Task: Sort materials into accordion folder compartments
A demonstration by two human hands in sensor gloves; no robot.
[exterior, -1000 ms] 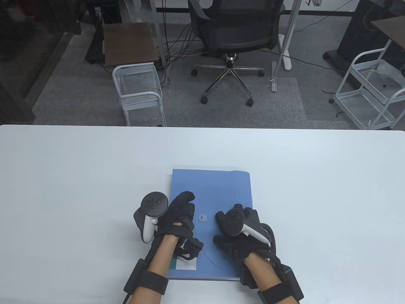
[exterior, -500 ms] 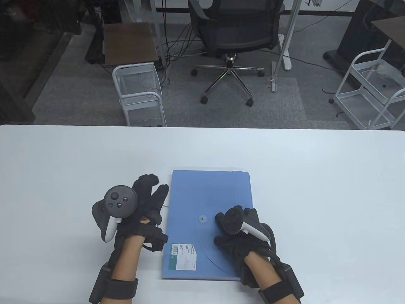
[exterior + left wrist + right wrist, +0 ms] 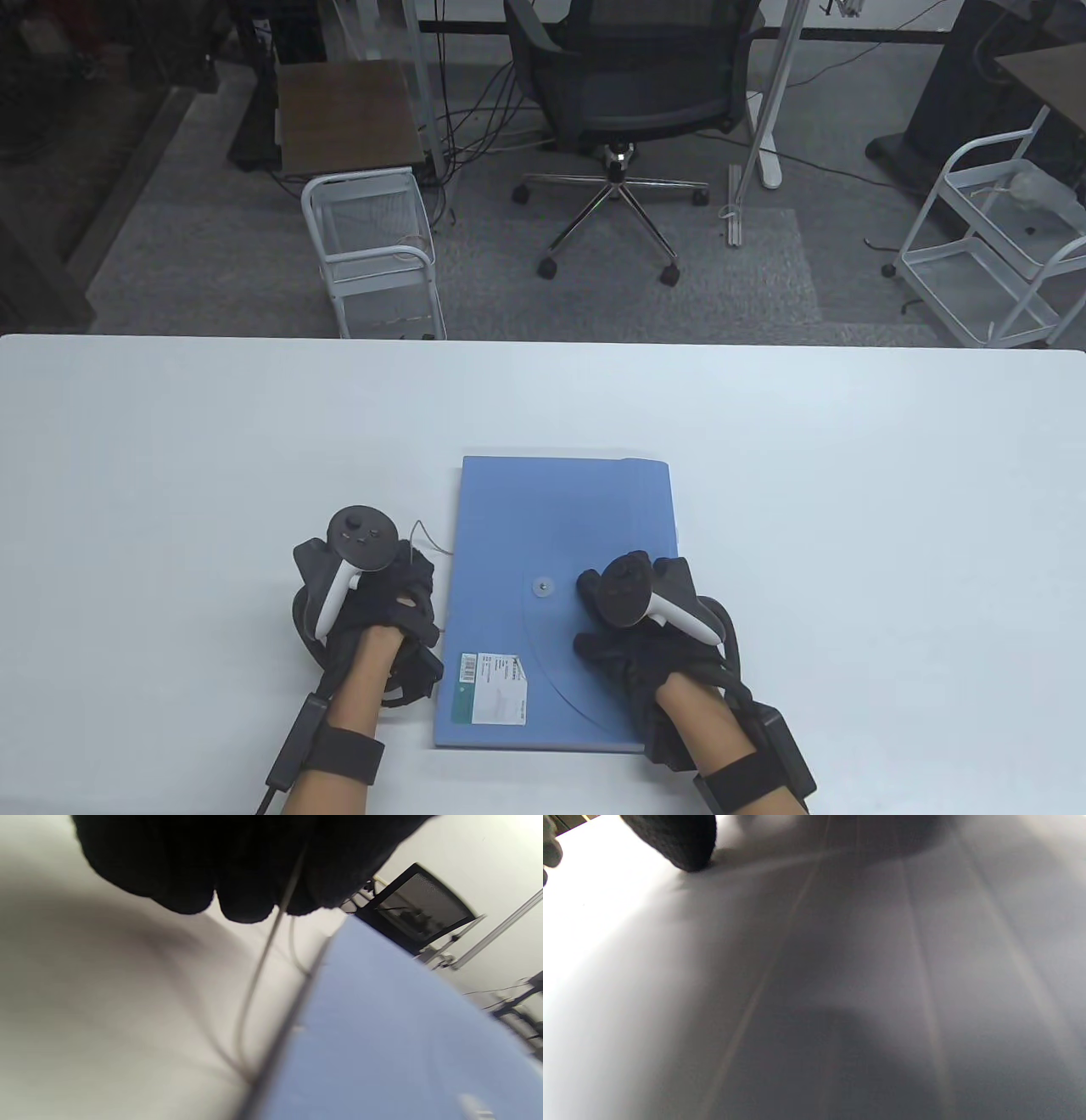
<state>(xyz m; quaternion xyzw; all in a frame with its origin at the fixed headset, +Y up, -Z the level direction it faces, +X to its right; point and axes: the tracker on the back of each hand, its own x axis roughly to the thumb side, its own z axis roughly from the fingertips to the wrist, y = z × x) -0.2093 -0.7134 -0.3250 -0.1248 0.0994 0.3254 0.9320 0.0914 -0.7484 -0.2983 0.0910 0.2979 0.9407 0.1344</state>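
Note:
A closed blue accordion folder [image 3: 560, 518] lies flat on the white table [image 3: 848, 475], with a round button clasp [image 3: 542, 585] on its flap and a printed label [image 3: 492, 688] at its near left corner. My left hand [image 3: 414, 576] is just left of the folder's edge and pinches a thin closure string [image 3: 422, 533]. In the left wrist view the fingers [image 3: 237, 878] hold the string [image 3: 263, 959], which runs down to the folder's edge [image 3: 382, 1018]. My right hand [image 3: 670, 576] rests flat on the folder's right half. One fingertip [image 3: 678, 840] touches its surface [image 3: 840, 984].
Beyond the table's far edge stand an office chair [image 3: 632, 93], a white wire cart [image 3: 373, 255] on the left and another [image 3: 993, 246] on the right. Bare tabletop surrounds the folder on all sides.
My left hand left the folder's left half, swung out to the left, then came back beside the folder's left edge with the string in its fingers. The right hand stayed put.

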